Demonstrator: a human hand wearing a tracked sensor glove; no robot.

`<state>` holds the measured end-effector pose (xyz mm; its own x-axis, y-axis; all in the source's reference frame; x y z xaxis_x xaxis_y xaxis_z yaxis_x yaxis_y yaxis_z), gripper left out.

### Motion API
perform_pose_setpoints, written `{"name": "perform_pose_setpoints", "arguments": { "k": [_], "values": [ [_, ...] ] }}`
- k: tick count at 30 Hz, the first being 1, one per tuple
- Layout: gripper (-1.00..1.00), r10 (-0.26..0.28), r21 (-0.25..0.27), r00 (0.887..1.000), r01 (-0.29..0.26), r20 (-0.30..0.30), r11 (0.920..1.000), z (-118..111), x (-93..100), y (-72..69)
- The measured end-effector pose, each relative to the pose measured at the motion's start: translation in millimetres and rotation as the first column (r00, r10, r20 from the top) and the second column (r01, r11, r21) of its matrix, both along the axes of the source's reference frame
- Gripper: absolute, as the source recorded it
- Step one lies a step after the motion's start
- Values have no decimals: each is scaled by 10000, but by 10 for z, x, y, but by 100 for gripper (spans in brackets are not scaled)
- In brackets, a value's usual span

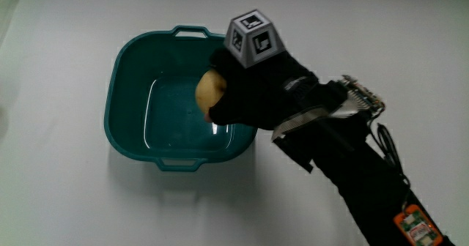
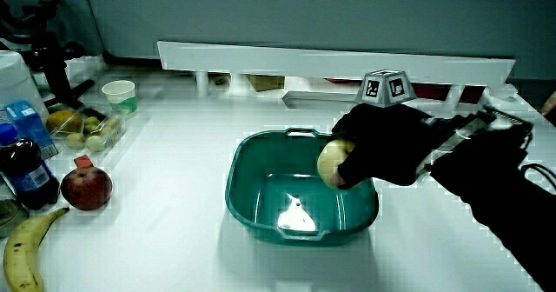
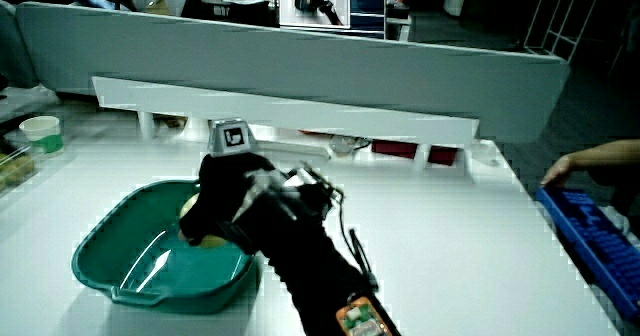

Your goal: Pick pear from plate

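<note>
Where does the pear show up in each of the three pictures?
Main view: the pear sits in the hand, over the teal basin.
Side view: pear in the hand's grip, above the basin.
Side view: only a sliver of pear shows beside the hand.
Shared landmark: the basin.

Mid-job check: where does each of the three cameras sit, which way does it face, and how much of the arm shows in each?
Main view: above the table, looking straight down on the teal basin; shows the hand holding the pear, plus the forearm.
Side view: low, at the person's side, facing the partition; shows hand, pear, and a banana beside an apple.
Side view: same facing, different angle; hand and forearm hide most of the pear.
Both side views share basin, hand, partition.
</note>
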<state>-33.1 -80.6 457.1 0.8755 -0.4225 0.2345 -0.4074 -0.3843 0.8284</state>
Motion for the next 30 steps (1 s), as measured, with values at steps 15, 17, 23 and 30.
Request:
{"name": "perform_pose_setpoints", "arguments": {
  "k": [15,17,23,30],
  "values": [
    [0,-183,-357,9997,177,-159,9992,87,-54,51],
    [0,-255,-522,9997,251,-71,9983,78,-56,57],
    [0,-47,-242,9999,44,-105,9997,98,-23,44],
    [22,38,-219,9999,-35,112,9998,86,-44,47]
  ]
}}
